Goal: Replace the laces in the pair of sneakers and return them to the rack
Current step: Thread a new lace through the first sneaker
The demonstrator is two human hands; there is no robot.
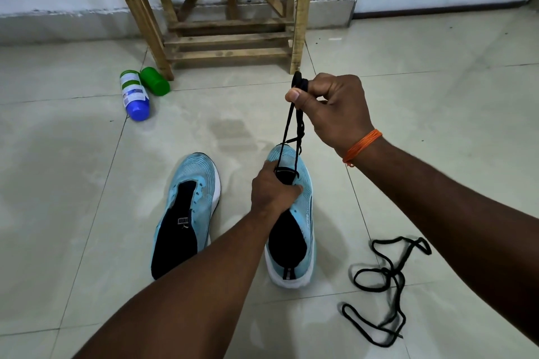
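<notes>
Two hands: right hand [329,108] pinches black lace [291,131] aloft; left hand [274,188] grips sneaker [304,213] (its middle hidden beneath).

PUMA wordmark on black tongue of sneaker [186,213] nearer bottle [134,96] (seen upside down); bottle label print illegible.
</notes>
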